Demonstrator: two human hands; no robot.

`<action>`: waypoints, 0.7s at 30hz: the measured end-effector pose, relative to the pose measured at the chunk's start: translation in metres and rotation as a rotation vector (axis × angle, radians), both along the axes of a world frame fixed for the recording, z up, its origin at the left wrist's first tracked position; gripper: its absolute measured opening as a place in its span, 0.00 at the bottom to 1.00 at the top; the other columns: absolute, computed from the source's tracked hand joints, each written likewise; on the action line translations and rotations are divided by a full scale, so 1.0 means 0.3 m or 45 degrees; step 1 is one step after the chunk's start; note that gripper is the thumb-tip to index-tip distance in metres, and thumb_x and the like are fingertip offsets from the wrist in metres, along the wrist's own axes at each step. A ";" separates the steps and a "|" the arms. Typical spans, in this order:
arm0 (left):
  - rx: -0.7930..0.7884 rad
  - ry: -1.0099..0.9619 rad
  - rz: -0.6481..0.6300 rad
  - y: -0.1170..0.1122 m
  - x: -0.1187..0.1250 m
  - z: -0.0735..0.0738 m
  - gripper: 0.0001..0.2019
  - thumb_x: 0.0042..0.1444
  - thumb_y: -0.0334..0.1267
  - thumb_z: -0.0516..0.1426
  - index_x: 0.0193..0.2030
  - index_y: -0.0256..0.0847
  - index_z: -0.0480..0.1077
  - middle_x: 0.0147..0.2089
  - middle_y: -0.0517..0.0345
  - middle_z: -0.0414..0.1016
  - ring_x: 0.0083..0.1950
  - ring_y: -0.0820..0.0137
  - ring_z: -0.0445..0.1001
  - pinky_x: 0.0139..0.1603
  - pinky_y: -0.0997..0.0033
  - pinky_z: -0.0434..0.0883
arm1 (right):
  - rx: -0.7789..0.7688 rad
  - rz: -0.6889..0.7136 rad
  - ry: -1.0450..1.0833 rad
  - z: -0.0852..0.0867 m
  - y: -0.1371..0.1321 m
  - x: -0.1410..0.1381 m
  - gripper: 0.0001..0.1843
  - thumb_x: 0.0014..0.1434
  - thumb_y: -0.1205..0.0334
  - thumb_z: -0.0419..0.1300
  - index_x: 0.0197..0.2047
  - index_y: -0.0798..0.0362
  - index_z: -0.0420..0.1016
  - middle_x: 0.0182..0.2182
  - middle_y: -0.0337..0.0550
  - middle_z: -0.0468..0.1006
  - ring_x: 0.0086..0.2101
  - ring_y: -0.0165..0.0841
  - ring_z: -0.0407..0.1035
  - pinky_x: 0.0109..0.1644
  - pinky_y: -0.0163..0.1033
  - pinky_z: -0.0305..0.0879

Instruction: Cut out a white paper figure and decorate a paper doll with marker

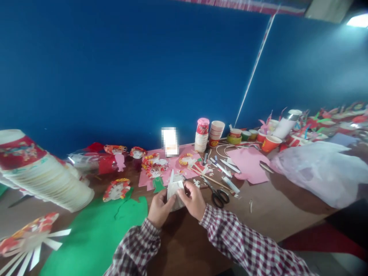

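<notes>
Between both hands, just above the table's front part, is a white cut paper cup piece [174, 188] with a narrow strip sticking up from it. My left hand [160, 209] grips its left side, thumb on the near face. From the right, my right hand [194, 199] pinches its upper edge, with the fingers partly hidden behind the paper. Black-handled scissors [220, 197] lie on the table right of my right hand. A green paper dress shape [158, 184] rests beyond my left hand on a pink sheet [145, 180].
At the left, a large stack of paper cups [54, 180] leans over. Green paper [94, 234] covers the near left. Cup stacks [201, 142], pens [220, 167], pink paper [248, 165] and a translucent plastic bag [319, 168] sit toward the back and right, before a blue wall [129, 69].
</notes>
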State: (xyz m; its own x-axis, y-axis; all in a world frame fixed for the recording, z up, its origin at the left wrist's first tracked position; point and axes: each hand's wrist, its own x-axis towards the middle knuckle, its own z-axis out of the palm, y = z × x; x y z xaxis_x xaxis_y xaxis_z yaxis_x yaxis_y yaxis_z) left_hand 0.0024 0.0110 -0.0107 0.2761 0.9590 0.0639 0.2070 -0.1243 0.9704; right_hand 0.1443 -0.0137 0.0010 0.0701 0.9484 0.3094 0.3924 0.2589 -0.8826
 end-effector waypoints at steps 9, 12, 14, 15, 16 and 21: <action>0.050 0.105 -0.054 -0.067 -0.005 0.080 0.13 0.51 0.41 0.54 0.37 0.33 0.71 0.32 0.54 0.75 0.34 0.67 0.72 0.35 0.71 0.68 | -0.064 0.091 0.021 0.074 -0.060 0.016 0.06 0.57 0.64 0.53 0.30 0.55 0.67 0.24 0.38 0.70 0.26 0.28 0.63 0.29 0.31 0.58; 0.016 0.127 -0.061 -0.111 -0.019 0.058 0.12 0.51 0.41 0.54 0.34 0.33 0.71 0.31 0.53 0.75 0.35 0.66 0.72 0.36 0.70 0.68 | -0.128 0.156 0.051 0.064 -0.097 0.016 0.05 0.57 0.66 0.53 0.31 0.55 0.68 0.26 0.39 0.71 0.27 0.29 0.64 0.29 0.31 0.58; -0.023 0.158 -0.039 -0.138 -0.032 0.037 0.12 0.51 0.42 0.54 0.33 0.33 0.71 0.30 0.53 0.75 0.33 0.66 0.72 0.34 0.70 0.68 | -0.162 0.191 0.022 0.055 -0.116 0.016 0.05 0.56 0.67 0.54 0.30 0.55 0.68 0.25 0.38 0.71 0.26 0.28 0.63 0.29 0.31 0.58; -0.045 0.171 -0.031 -0.149 -0.039 0.029 0.13 0.51 0.42 0.54 0.33 0.33 0.71 0.29 0.53 0.75 0.31 0.66 0.71 0.32 0.70 0.68 | -0.177 0.207 0.001 0.051 -0.123 0.015 0.04 0.56 0.67 0.54 0.29 0.55 0.68 0.24 0.37 0.70 0.26 0.28 0.63 0.29 0.31 0.58; -0.064 0.180 -0.027 -0.160 -0.045 0.022 0.13 0.51 0.42 0.54 0.33 0.32 0.71 0.30 0.52 0.75 0.31 0.66 0.71 0.31 0.70 0.67 | -0.194 0.223 -0.008 0.047 -0.127 0.015 0.03 0.55 0.68 0.55 0.29 0.55 0.68 0.24 0.37 0.69 0.26 0.28 0.62 0.29 0.31 0.58; -0.078 0.200 -0.046 -0.202 -0.062 0.020 0.12 0.50 0.40 0.54 0.36 0.32 0.72 0.31 0.52 0.75 0.32 0.65 0.72 0.32 0.69 0.68 | -0.300 0.294 0.147 0.026 -0.129 0.006 0.06 0.51 0.72 0.53 0.35 0.55 0.66 0.26 0.37 0.70 0.27 0.27 0.64 0.29 0.30 0.59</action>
